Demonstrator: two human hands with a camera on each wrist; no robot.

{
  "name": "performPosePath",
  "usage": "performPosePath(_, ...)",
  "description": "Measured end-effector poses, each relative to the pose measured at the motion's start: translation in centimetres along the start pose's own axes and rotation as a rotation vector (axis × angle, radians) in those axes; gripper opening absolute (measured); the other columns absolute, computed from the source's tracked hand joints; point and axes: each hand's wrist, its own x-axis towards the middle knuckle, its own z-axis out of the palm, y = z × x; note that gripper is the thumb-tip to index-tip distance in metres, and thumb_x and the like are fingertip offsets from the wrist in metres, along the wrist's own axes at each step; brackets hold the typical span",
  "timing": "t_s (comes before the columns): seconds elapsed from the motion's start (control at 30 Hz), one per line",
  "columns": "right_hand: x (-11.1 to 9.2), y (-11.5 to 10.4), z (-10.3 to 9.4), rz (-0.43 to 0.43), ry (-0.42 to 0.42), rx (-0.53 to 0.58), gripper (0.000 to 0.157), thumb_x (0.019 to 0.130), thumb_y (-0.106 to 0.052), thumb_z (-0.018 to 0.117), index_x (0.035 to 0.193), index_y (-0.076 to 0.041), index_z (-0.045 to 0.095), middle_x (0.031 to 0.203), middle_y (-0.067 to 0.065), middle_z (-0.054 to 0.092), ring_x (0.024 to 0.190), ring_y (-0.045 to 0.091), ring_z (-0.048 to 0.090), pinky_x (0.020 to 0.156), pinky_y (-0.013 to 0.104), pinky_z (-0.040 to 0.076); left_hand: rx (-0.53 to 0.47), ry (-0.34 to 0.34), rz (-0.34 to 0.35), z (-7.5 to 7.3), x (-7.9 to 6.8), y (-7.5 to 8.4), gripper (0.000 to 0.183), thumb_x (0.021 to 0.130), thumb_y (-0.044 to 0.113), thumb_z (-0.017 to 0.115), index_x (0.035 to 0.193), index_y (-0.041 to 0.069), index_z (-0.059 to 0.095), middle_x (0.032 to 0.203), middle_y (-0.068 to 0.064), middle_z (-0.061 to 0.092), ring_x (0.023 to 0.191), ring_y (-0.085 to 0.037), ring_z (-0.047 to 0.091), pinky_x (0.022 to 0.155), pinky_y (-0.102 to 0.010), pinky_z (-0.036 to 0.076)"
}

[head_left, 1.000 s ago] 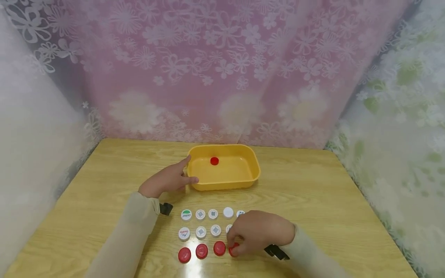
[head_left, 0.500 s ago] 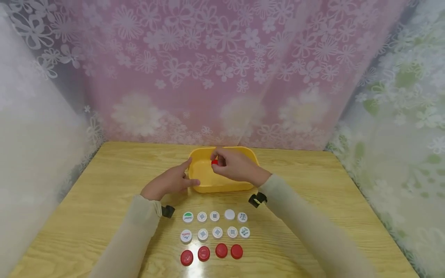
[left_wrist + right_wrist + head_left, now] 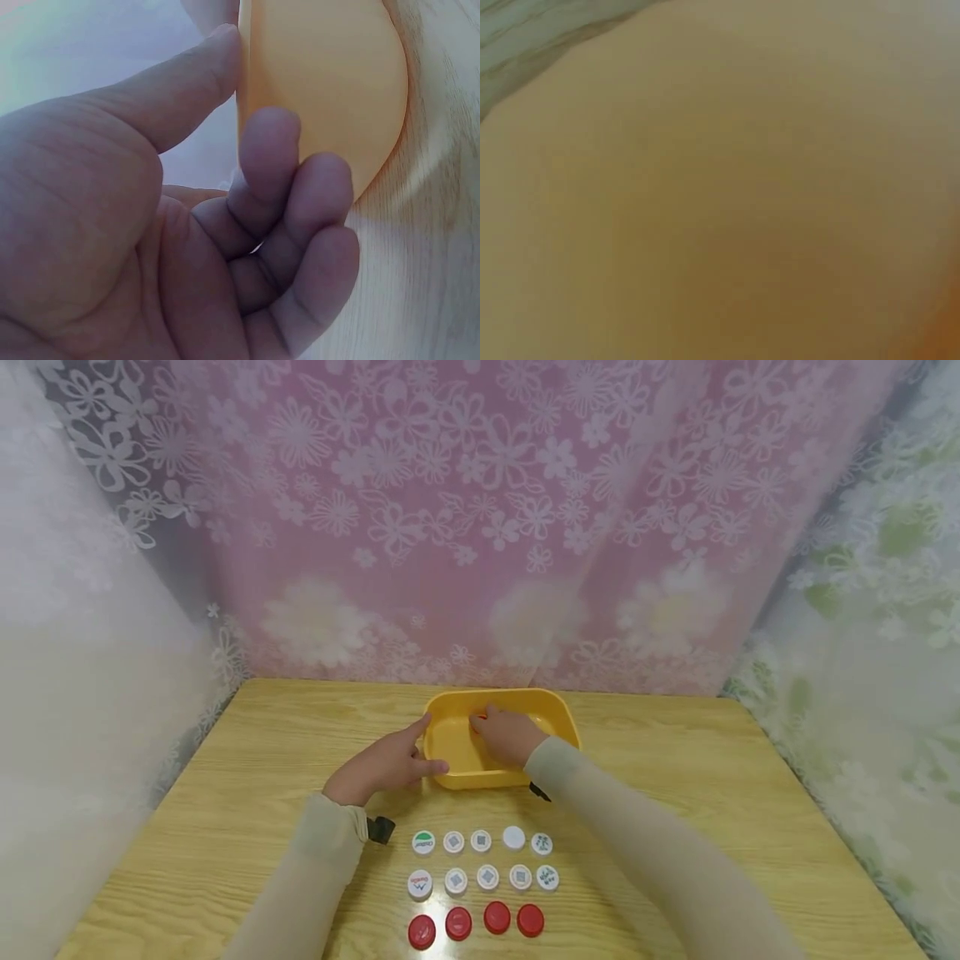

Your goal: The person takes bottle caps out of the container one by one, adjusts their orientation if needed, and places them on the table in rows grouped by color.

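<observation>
My left hand (image 3: pixel 386 767) holds the left end of a yellow plastic tray (image 3: pixel 450 779), thumb and index finger spread along its rim. In the left wrist view the thumb of that hand (image 3: pixel 255 247) meets the rim, and curled fingers lie against the outer wall of the tray (image 3: pixel 337 82). Down inside the tray, my right hand (image 3: pixel 512 737) pinches a red bottle cap (image 3: pixel 481 718), which the fingers mostly cover. A blurred yellow surface of the tray (image 3: pixel 727 165) fills most of the right wrist view.
Below the tray on the wooden table (image 3: pixel 300 710) lie two rows of white caps, one with a green print (image 3: pixel 423 842). Nearest the front is a row of red caps (image 3: pixel 459 924). Patterned cloth (image 3: pixel 480 527) hangs behind and at both sides.
My right hand has left the end of the red row, where a cap now lies, and moved forward down into the tray to the red cap there. My left hand keeps its hold.
</observation>
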Motion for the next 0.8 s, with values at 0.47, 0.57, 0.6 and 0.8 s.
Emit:
performPosePath(0.47, -0.7, 1.1, 0.0, -0.1, 0.083, 0.14, 0.011, 0.106, -0.011, 0.058, 0.108, -0.008, 0.069, 0.094, 0.007, 0.056, 0.076, 0.02, 0.052, 0.073, 0.034, 0.05, 0.024, -0.002, -0.027, -0.1, -0.1, 0.2, 0.104, 0.094, 0.049, 0.074, 0.168, 0.023, 0.005, 0.09, -0.012, 0.067, 0.076, -0.026, 0.063, 0.075, -0.035, 0.048)
performPosePath(0.57, -2.5, 0.7, -1.1, -0.14, 0.116, 0.245, 0.018, 0.106, -0.011, 0.059, 0.12, -0.005, 0.068, 0.103, 0.009, 0.059, 0.083, 0.02, 0.057, 0.081, 0.033, 0.054, 0.042, 0.002, -0.029, -0.1, -0.1, 0.1, 0.104, 0.094, 0.049, 0.073, 0.168, 0.022, 0.005, 0.087, -0.011, 0.067, 0.074, -0.026, 0.063, 0.074, -0.035, 0.047)
performPosePath(0.6, -3.3, 0.5, -1.4, -0.159, 0.129, 0.284, 0.022, 0.106, -0.011, 0.058, 0.125, -0.003, 0.067, 0.107, 0.009, 0.06, 0.086, 0.019, 0.059, 0.084, 0.033, 0.055, 0.049, 0.003, -0.028, -0.1, -0.1, 0.1, 0.103, 0.095, 0.048, 0.073, 0.168, 0.022, 0.006, 0.087, -0.01, 0.067, 0.074, -0.025, 0.062, 0.073, -0.035, 0.047)
performPosePath(0.8, -11.2, -1.3, -2.4, -0.283, 0.222, 0.376, 0.031, 0.107, -0.013, 0.047, 0.131, -0.006, 0.064, 0.109, 0.003, 0.06, 0.09, 0.014, 0.055, 0.084, 0.032, 0.051, 0.045, -0.01, -0.017, -0.2, 0.2, -0.1, 0.104, 0.095, 0.049, 0.072, 0.168, 0.021, 0.004, 0.095, -0.008, 0.07, 0.08, -0.024, 0.065, 0.075, -0.036, 0.05)
